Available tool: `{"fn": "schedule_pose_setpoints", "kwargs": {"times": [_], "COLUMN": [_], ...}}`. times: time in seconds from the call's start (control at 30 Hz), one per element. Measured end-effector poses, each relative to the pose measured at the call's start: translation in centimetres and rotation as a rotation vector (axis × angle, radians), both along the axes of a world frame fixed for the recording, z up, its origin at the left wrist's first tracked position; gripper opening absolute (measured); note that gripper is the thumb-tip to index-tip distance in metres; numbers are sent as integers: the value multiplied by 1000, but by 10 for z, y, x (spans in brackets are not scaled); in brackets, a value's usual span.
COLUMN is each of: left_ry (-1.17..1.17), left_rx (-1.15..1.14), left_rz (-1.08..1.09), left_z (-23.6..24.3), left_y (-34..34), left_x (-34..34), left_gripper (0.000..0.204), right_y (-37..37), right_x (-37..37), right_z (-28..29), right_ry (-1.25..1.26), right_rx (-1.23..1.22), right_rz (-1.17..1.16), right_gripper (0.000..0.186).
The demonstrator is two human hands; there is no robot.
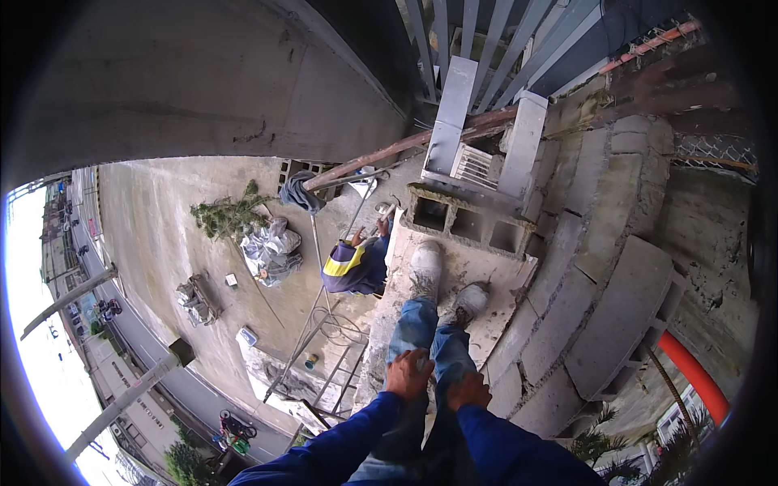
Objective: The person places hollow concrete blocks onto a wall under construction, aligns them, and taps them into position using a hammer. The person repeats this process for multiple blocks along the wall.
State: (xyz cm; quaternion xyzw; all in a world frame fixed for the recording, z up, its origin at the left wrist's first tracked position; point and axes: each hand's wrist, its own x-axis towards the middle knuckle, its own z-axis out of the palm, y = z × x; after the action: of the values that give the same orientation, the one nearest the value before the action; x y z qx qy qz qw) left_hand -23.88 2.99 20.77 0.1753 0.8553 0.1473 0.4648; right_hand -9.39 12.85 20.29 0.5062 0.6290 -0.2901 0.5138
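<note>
My left hand (408, 374) rests on my left knee in blue jeans (413, 326), its fingers bent loosely over the cloth with no tool in them. Beside it, my right hand (468, 392) lies on the right knee, its fingers draped over the far side and partly hidden. Both arms wear blue sleeves. My dusty shoes (426, 267) stand on a mortar-stained ledge. Just beyond the toes sits a hollow concrete block (468, 223) with wet-looking mortar along its top edge.
Block courses (559, 283) curve along the right. Down on the left, a person in a yellow and navy top (348, 267) works beside the ledge, near metal rods and a wire coil (328, 324). A silvery plastic bundle (271, 249) lies farther left; an orange pipe (693, 377) is lower right.
</note>
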Motion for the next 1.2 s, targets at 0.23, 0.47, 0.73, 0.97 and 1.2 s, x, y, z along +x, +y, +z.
{"fn": "schedule_pose_setpoints", "kwargs": {"times": [0.23, 0.47, 0.73, 0.97, 1.2], "left_ry": [-103, 220, 336, 213, 314], "left_rx": [193, -127, -234, -353, -378], "left_rz": [442, 738, 409, 222, 9], "left_z": [-110, -229, -242, -303, -256], "left_y": [33, -25, -3, -41, -44], "left_x": [-68, -143, -197, -245, -227], "left_gripper": [40, 54, 85, 78, 31], "right_y": [4, 9, 16, 22, 22], "right_x": [0, -14, -9, 3, 11], "right_z": [-4, -1, -2, -6, -3], "right_ry": [-21, -29, -11, 80, 114], "right_rx": [-11, -57, -34, -65, -101], "right_rz": [38, 8, -43, -131, -175], "right_gripper": [54, 51, 45, 48, 52]}}
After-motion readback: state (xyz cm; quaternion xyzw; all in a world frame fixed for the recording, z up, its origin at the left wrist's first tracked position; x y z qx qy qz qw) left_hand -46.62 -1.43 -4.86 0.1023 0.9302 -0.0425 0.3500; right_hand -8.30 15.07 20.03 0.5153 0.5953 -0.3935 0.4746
